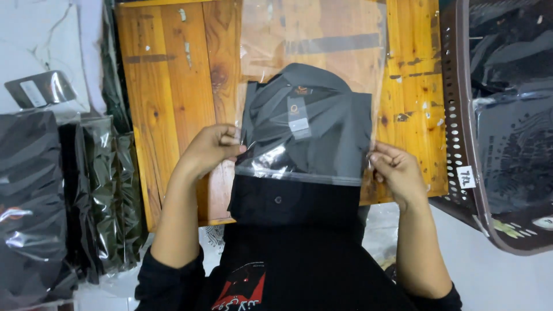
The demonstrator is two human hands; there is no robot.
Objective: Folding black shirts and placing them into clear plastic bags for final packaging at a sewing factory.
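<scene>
From the head camera, a low wooden table [173, 103] of orange-brown planks fills the middle of the view, its varnished surface knotted, scuffed and marked with bits of torn tape; it stands on a pale floor [507, 282]. To the left, a stack of bagged dark garments [52, 196] lies in glossy, crinkled plastic, and behind it sits a white marbled surface [40, 40]. To the right, a brown plastic laundry basket [461, 126] with a perforated wall holds more dark bagged clothing. Over the table's near edge, a folded black shirt [311, 121], collar upward with a small hang tag at the neck, sits partly inside a clear plastic bag [314, 40]; the bag's thin, shiny film reaches up over the table, while the shirt's lower, buttoned part hangs out below the bag's open edge. The left hand [210, 147] is closed, pinching the bag's left edge near the opening, and the right hand [394, 167] is closed too, pinching the right edge at about the same height. Both forearms are bare below pushed-up black sleeves [167, 276].
</scene>
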